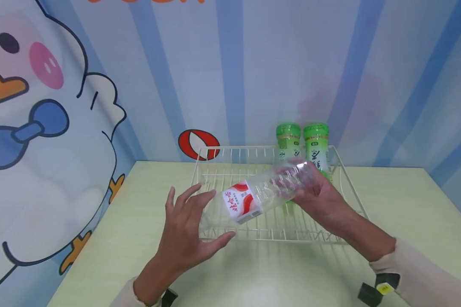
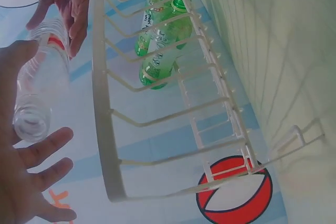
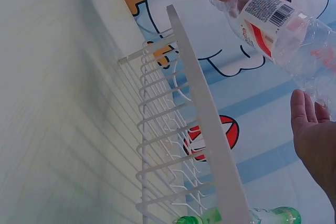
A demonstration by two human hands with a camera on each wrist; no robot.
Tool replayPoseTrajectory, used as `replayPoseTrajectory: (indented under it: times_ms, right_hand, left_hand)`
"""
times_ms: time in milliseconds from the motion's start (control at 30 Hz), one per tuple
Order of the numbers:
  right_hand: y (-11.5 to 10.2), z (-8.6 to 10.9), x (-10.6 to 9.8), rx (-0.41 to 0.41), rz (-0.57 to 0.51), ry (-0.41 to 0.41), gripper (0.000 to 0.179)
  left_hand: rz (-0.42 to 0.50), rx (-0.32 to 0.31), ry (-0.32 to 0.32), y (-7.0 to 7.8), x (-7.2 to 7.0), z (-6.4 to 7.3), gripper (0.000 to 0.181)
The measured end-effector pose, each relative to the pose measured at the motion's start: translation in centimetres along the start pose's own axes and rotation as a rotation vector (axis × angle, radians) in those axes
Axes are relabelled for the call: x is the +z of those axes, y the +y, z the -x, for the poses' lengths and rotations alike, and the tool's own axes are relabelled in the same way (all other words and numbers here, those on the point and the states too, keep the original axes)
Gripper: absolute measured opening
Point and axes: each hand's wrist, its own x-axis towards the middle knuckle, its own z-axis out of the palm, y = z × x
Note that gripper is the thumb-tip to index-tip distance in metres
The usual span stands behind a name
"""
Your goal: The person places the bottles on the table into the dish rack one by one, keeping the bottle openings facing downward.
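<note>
A clear plastic bottle [image 1: 270,189] with a red and white label is held at a slant above the white wire basket [image 1: 253,241]. My right hand [image 1: 322,196] grips its upper right end, fingers behind and thumb in front. At the lower left end is my left hand [image 1: 188,226], its fingers spread apart. In the left wrist view, the left thumb lies beside the bottle [image 2: 44,77] and the other fingers stand away from it. Two green bottles [image 1: 288,140] stand in the basket's back right part, partly hidden behind the held bottle and right hand.
The basket sits on a pale table [image 1: 157,187] against a blue striped wall [image 1: 269,76] with cartoon prints. A red and white ball [image 1: 184,145] is printed behind the basket. Table surface extends on both sides and in front.
</note>
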Motion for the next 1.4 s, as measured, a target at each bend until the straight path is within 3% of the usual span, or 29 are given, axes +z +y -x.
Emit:
replayPoseTrajectory:
  times_ms: [133,300,500,633,1033,1200,1400]
  right_hand:
    - [-1.0,-0.1,-0.4,0.006,0.028,0.024,0.062]
    - [-2.3,-0.4,-1.0,0.062,0.179,0.119,0.061]
    - [-3.1,-1.4,-1.9,0.009,0.136,0.081,0.061]
    - [-3.8,-2.7,-2.3,0.021,0.233,0.089,0.061]
    - [-3.7,-6.5,-3.5,0.053,0.371,0.102,0.064]
    - [-2.8,-7.4,-3.9,0.099,0.441,0.145,0.069]
    - [-1.9,-8.6,-4.1,0.131,0.449,0.175,0.072]
  left_hand:
    - [-0.016,-0.012,0.001,-0.6,-0.2,0.5,0.088]
    - [-0.068,-0.046,-0.017,-1.6,-0.5,1.5,0.088]
    - [-0.064,-0.052,0.002,-3.0,-1.0,2.9,0.073]
    - [-0.048,-0.059,0.028,-3.6,-1.3,3.3,0.073]
    - [-0.182,-0.192,-0.139,-3.9,-0.8,3.9,0.083]
    - [-0.179,-0.213,-0.158,-4.0,-0.6,4.0,0.087]
    - [-0.186,-0.231,-0.184,-4.0,-0.3,4.2,0.086]
